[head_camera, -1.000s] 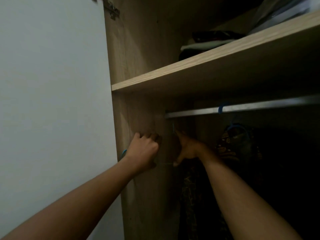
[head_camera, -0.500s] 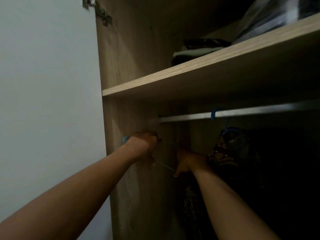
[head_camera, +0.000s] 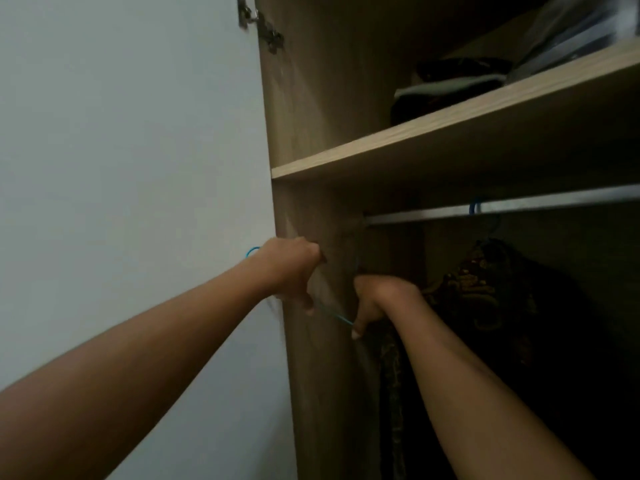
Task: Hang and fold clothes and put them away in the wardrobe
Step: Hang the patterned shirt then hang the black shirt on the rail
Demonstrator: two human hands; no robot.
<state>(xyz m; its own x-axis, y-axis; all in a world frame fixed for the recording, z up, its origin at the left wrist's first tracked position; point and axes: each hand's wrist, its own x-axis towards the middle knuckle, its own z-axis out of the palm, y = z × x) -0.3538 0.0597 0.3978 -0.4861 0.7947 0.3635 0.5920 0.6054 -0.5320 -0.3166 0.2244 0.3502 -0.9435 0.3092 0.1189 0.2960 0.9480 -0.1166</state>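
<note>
Both hands work just below the left end of the rail (head_camera: 502, 207). The left hand (head_camera: 291, 268) clenches a blue hanger (head_camera: 334, 315) and the right hand (head_camera: 377, 299) grips its other end, where dark patterned cloth (head_camera: 391, 358) droops. The hanger appears not yet on the rail. In this cramped, dim corner it could snag the side panel (head_camera: 311, 375) or miss the rail, and the cloth could slide off. Farther right, a patterned garment (head_camera: 485, 289) hangs from the rail by a second blue hook (head_camera: 475, 206). The shelf (head_camera: 450, 133) above the rail holds folded clothes (head_camera: 450, 81) and a plastic bag (head_camera: 571, 29).
</note>
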